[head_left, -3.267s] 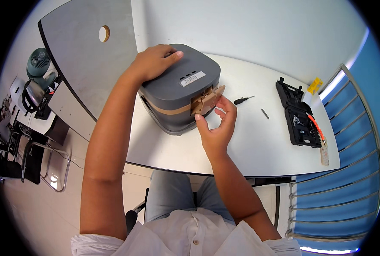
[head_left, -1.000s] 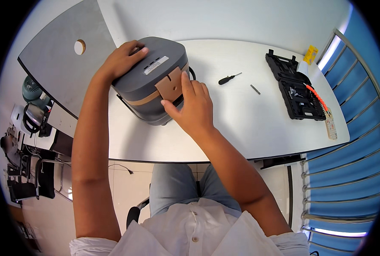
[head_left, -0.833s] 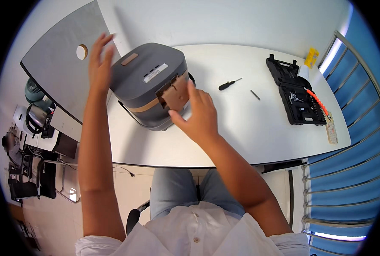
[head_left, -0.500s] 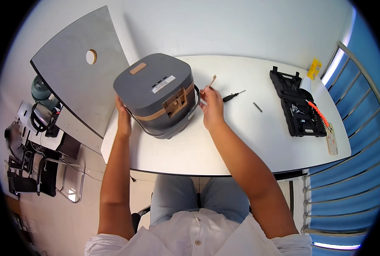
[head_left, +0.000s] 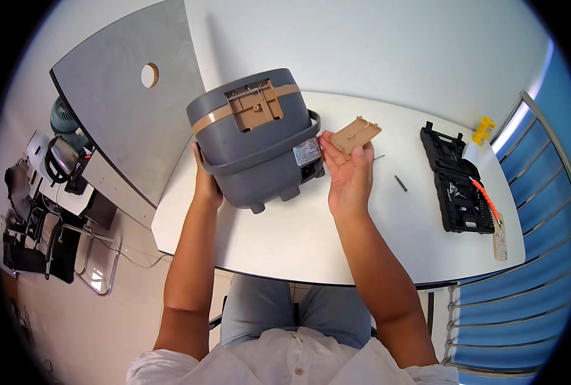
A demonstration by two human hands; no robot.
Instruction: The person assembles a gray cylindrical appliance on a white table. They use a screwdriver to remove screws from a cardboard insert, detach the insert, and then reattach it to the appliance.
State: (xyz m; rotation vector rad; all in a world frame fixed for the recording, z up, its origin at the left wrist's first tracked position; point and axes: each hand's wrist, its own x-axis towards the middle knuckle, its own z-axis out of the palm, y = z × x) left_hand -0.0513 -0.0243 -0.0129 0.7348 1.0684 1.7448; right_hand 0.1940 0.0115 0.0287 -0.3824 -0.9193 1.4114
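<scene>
A dark grey rice cooker [head_left: 253, 151] with a tan band is tilted over the white table [head_left: 285, 240]. Its hinge recess [head_left: 255, 106] faces me, uncovered, with a metal rod and tan plastic inside. My left hand [head_left: 206, 183] grips the cooker's left side, its fingers partly hidden behind the body. Between the thumb and fingers of my right hand [head_left: 349, 183] is a tan plastic cover [head_left: 356, 135], its inner side with small tabs turned up. Just behind that hand the tip of a screwdriver [head_left: 379, 157] shows; the rest is hidden.
A short dark metal rod [head_left: 401, 183] lies right of my right hand. Farther right are an opened black tool case [head_left: 459, 199], an orange flexible shaft [head_left: 485, 200], a remote control [head_left: 500, 240] and a yellow object [head_left: 484, 130]. A grey partition [head_left: 122, 96] stands at the left.
The rice cooker has been turned and tipped so its hinge side and base feet face me. My right hand has rotated palm up, turning the tan cover flat.
</scene>
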